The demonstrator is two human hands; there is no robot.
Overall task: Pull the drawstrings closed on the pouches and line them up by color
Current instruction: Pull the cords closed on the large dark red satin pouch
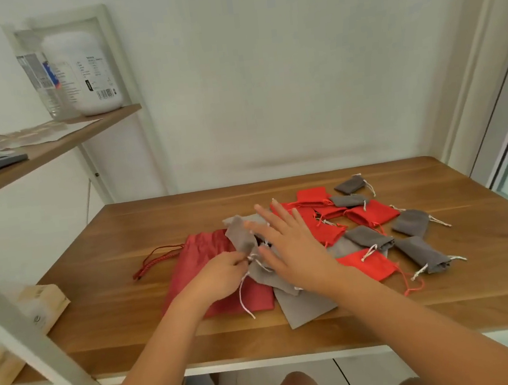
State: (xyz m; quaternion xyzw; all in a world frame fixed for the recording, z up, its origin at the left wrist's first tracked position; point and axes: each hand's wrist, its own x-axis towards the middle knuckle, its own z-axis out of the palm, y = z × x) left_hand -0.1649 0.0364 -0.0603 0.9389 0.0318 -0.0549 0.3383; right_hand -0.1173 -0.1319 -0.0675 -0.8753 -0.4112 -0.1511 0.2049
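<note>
Closest to us, two arms reach over the front edge of the wooden table (132,301). A flat grey bag (307,308) lies just past that edge, at six o'clock from the hands. The left hand (221,276) has its fingers curled and pinches the white cord (242,295) at the mouth of a grey pouch (241,235). The loose end of the cord hangs toward us. The right hand (287,245) is spread wide with straight fingers over that same pouch. I cannot tell if it presses down or only hovers. Under both hands, out to nine o'clock, lies a big dark red pouch (203,255) with a red cord. To close the grey pouch well, I think the right hand should hold the cloth flat near the mouth. Then the left hand can pull the cord slowly and straight, so the top bunches evenly and the pouch does not slide. From one o'clock to three o'clock of the hands sits the mixed pile. The red pouches (372,213) and the small grey pouches (421,252) touch and overlap, so no color line is made yet. Far off at ten o'clock, a shelf (51,149) holds a white tub (87,72) and a clear bottle (38,74). Both have labels, and the tub shows a barcode. The words are too blurry to read.
</note>
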